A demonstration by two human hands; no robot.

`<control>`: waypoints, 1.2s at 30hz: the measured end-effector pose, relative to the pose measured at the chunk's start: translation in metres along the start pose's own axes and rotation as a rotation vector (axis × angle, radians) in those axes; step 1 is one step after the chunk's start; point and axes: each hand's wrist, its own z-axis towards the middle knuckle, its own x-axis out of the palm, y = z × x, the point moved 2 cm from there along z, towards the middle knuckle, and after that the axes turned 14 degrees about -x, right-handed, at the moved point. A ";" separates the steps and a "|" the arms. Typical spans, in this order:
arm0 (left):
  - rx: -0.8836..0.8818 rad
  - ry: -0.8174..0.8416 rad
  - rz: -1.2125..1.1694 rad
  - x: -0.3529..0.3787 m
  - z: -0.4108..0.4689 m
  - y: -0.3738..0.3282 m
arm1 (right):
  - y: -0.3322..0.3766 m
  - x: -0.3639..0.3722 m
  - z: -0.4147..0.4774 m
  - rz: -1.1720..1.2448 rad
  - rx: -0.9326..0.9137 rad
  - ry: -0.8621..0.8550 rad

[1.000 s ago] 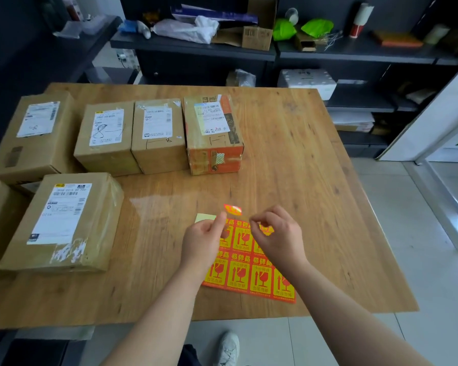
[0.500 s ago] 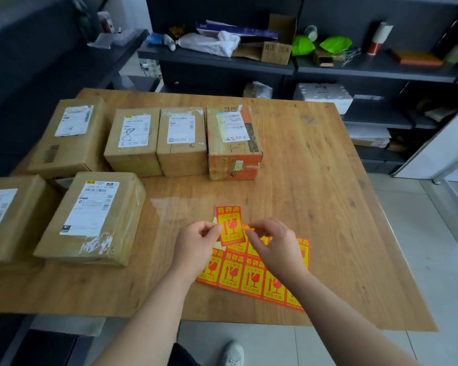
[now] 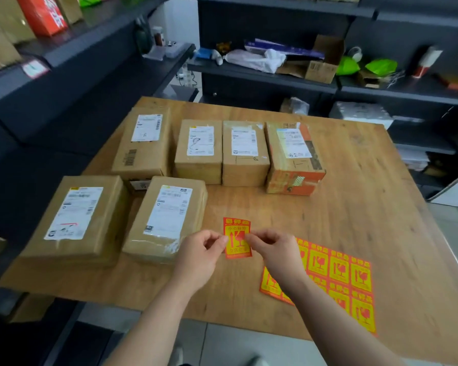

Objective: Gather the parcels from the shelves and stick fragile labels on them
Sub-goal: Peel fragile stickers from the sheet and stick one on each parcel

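A single red and yellow fragile label is held up between both hands above the wooden table. My left hand pinches its left edge and my right hand pinches its right edge. The sheet of remaining labels lies flat on the table under my right wrist. Several brown cardboard parcels with white shipping labels stand on the table: the nearest parcel is just left of my left hand, another parcel is further left, and a row stands behind, ending in an orange-taped parcel.
Dark shelving behind the table holds boxes, bags and green items. Another dark shelf unit runs along the left with a red box on top. Grey floor tiles show below the table's front edge.
Both hands have carried the peeled label up and left, off the sheet and toward the nearest parcel. The view has swung left, so the sheet now lies to the right.
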 end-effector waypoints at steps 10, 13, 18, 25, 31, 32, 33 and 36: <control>-0.008 0.020 0.055 -0.110 0.022 0.043 | 0.029 0.115 -0.016 0.051 0.077 0.008; 0.013 0.034 0.110 -0.128 0.035 0.045 | 0.033 0.133 -0.017 0.069 0.106 -0.058; 0.042 0.036 0.287 -0.134 0.050 0.041 | 0.034 0.145 -0.018 -0.011 0.171 -0.155; 0.201 -0.027 0.652 -0.116 0.057 0.027 | 0.028 0.136 -0.009 -0.247 0.221 -0.170; 0.239 -0.045 0.790 -0.109 0.063 0.024 | 0.022 0.133 0.001 -0.308 0.240 -0.124; 0.228 -0.037 0.808 -0.108 0.065 0.024 | 0.020 0.133 0.002 -0.307 0.246 -0.121; 0.215 -0.024 0.824 -0.107 0.066 0.023 | 0.019 0.132 0.003 -0.304 0.253 -0.117; 0.168 0.017 0.852 -0.106 0.070 0.021 | 0.016 0.131 0.005 -0.285 0.265 -0.104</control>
